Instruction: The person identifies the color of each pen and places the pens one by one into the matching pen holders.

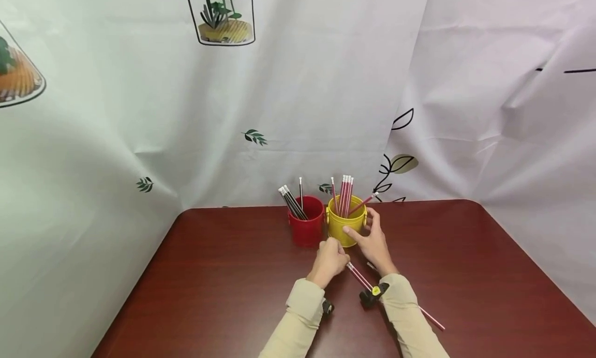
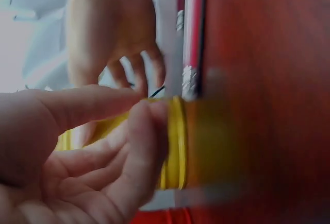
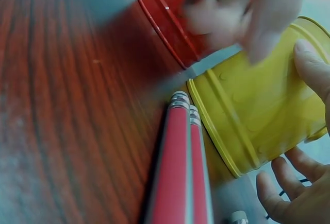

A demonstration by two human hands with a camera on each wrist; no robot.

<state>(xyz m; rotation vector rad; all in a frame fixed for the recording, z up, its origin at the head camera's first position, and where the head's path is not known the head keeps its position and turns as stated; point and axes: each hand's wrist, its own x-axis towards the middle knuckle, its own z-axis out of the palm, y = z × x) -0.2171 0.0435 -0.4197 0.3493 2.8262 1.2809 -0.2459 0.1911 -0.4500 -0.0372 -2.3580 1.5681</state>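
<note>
A small yellow bucket [image 1: 342,233] stands on the table with several red pencils [image 1: 346,195] in it, one leaning right. My right hand [image 1: 374,244] holds its right side, the thumb [image 3: 312,62] on the front and the other fingers spread round the side. In front of the bucket is my left hand [image 1: 329,259], its fingers bent, with nothing visible between them. Right by it, two red pencils [image 3: 180,167] lie side by side on the table, their white eraser ends towards the bucket. Another eraser end [image 1: 371,265] shows beside my right wrist.
A red bucket [image 1: 307,234] with several black pencils [image 1: 294,205] stands left of the yellow one. Both buckets are near the back edge of the brown table [image 1: 209,285], before a white patterned cloth [image 1: 298,89]. A pencil end [image 1: 433,319] sticks out past my right sleeve.
</note>
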